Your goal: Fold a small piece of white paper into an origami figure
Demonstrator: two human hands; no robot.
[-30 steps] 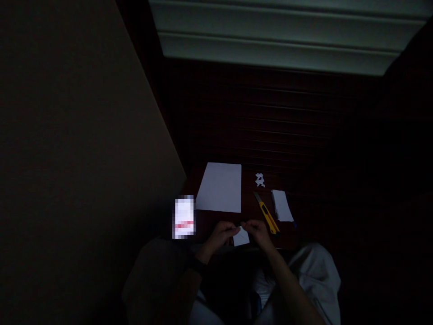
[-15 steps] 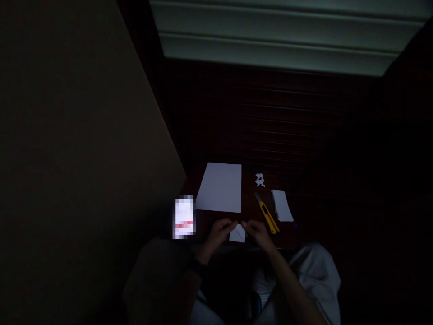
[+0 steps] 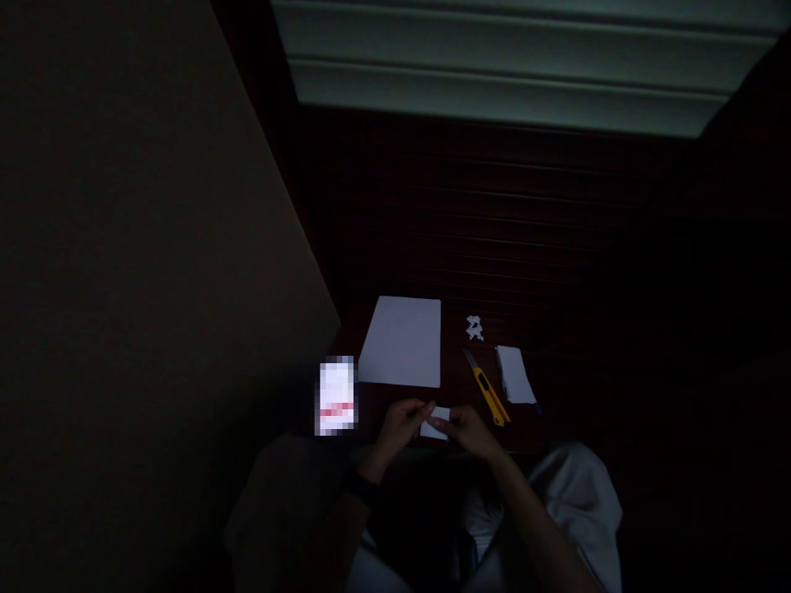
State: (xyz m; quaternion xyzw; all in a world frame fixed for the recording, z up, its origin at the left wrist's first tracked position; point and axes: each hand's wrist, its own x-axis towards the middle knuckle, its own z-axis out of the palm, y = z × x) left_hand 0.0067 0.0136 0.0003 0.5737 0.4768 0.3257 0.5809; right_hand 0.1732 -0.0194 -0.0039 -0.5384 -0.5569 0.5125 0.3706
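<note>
A small white piece of paper [image 3: 435, 433] is between my two hands at the near edge of the dark table. My left hand [image 3: 406, 418] grips its left side, thumb at the upper left corner. From the right, my right hand [image 3: 470, 428] holds it too, with the thumb lying across the paper's face. The fingers beneath are hidden. Just right of my right hand lies a yellow utility knife [image 3: 488, 397], its blade pointing away from me. A large white sheet of paper [image 3: 404, 342] lies flat beyond my left hand.
A stack of white paper [image 3: 515, 375] sits at the table's right side, with a small blue thing beside it. Small folded white paper pieces [image 3: 475, 328] lie behind the knife. At the left edge glows a pixelated bright screen [image 3: 337, 397]. A wall [image 3: 235, 247] rises close on the left.
My right thumb has moved left and down across the paper's face. The diagonal line seen on the paper before is now out of sight. The other things have stayed put.
</note>
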